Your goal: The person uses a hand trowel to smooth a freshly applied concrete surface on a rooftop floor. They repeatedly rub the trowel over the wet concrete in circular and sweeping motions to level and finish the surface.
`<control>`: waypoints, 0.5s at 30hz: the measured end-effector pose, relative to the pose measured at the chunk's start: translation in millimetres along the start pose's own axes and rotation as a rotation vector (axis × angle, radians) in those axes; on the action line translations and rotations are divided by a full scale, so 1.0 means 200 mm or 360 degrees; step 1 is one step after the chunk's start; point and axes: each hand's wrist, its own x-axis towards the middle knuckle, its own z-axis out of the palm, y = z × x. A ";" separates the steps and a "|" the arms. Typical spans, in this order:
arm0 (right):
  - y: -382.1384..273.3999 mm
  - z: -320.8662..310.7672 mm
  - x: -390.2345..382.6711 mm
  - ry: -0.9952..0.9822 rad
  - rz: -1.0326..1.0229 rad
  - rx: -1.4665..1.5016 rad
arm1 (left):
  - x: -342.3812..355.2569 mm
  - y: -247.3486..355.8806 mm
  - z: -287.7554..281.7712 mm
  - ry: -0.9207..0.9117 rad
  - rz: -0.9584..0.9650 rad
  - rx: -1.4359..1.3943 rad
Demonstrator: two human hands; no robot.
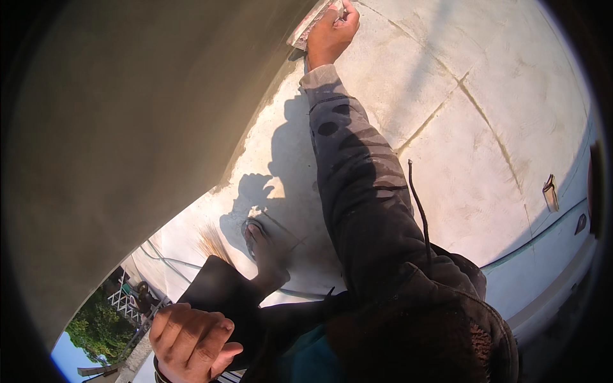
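My right hand [331, 37], at the end of a dark sleeve reaching to the top edge, is closed round a flat plastering float [303, 30] with a worn, pale pinkish body. The float lies along the edge of a smooth grey-brown plastered surface [134, 127], where that surface meets the pale floor. Part of the float is cut off by the frame. Low on the left, my left hand [195, 341] is curled into a loose fist near my dark-clothed knee. Nothing shows between its fingers.
A pale floor [460, 140] with dark joint lines spreads to the right. My foot [255, 239] stands near broom bristles [214, 242] and a thin hose [169, 260]. A small brown piece [550, 193] lies at the right. Trees [99, 329] and a white metal frame [122, 300] show at lower left.
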 end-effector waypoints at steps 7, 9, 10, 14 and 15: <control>-0.02 0.13 -0.12 -0.0158 0.0073 0.0658 | 0.07 -0.19 0.18 -0.0179 -0.0088 -0.0065; -0.04 0.02 -0.90 -0.0474 0.0198 0.0453 | 0.15 -0.19 0.15 -0.0205 0.0008 -0.0157; -0.08 -0.04 -1.29 -0.0625 0.0164 0.0505 | 0.17 -0.20 0.13 -0.0232 0.0054 -0.0148; 0.00 -0.31 -1.80 -0.1012 0.0175 0.0559 | 0.20 -0.27 0.12 -0.0248 0.0149 -0.0214; -0.03 -0.26 -1.62 -0.0784 0.0109 0.0621 | 0.19 -0.29 0.12 -0.0225 0.0097 -0.0250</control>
